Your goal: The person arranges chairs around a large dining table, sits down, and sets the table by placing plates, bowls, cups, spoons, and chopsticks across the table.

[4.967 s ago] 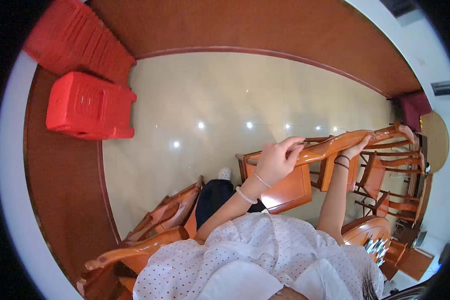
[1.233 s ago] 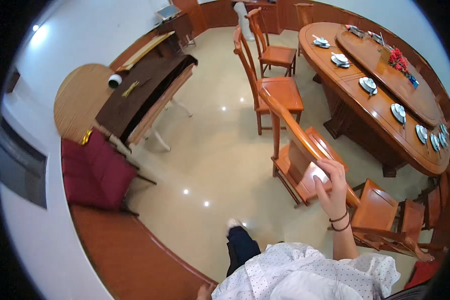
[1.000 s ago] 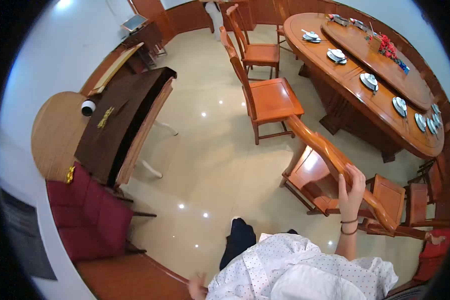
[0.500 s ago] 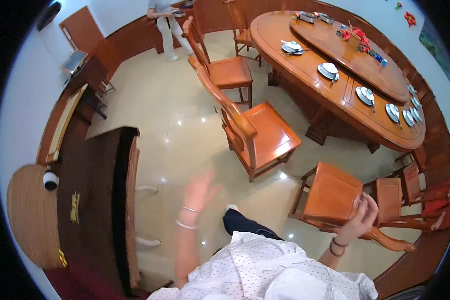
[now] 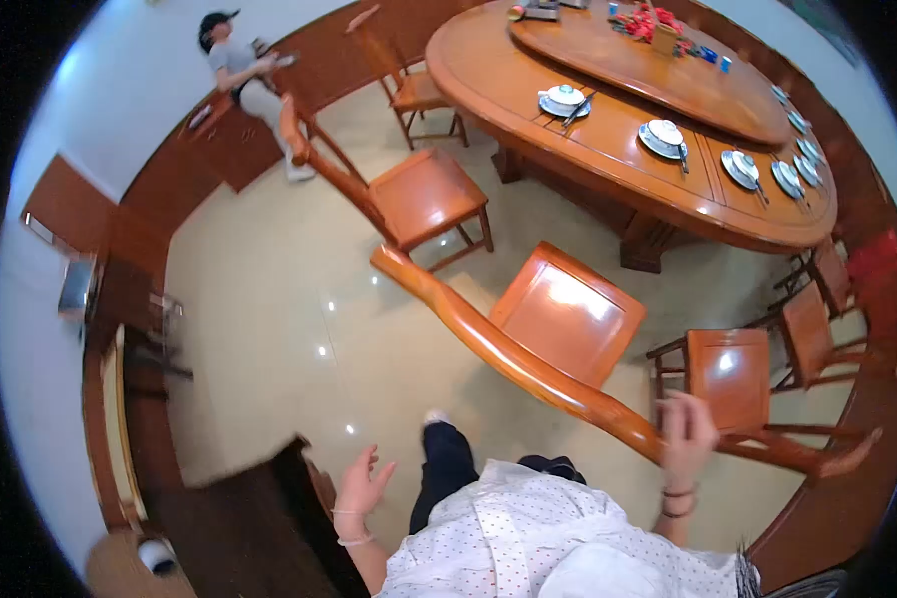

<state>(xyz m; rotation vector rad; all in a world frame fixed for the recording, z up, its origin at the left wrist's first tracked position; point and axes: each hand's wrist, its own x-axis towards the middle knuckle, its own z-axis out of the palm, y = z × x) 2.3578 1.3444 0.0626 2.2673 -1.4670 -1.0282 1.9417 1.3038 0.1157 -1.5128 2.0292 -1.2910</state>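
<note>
My left hand (image 5: 364, 482) hangs in the air at the lower left, its fingers spread and nothing in it. In front of me stands a wooden chair (image 5: 571, 311), its curved top rail running from upper left to lower right. My right hand (image 5: 689, 433) is at the right end of that rail, fingers loosely bent and somewhat blurred. Whether it touches the rail is unclear, and I see no grip around it. Just beyond this hand is another wooden chair (image 5: 730, 379).
A large round dining table (image 5: 608, 174) with a turntable (image 5: 658, 80) carries several covered bowls on plates. More chairs (image 5: 429, 194) stand around it. A person (image 5: 254, 85) in a cap stands at the upper left. A dark piece of furniture (image 5: 239, 518) is at the lower left.
My view has shifted, and the near chair now lies directly before me. My right hand has gone from beside the right-hand chair to this chair's rail end. The left hand appears lower.
</note>
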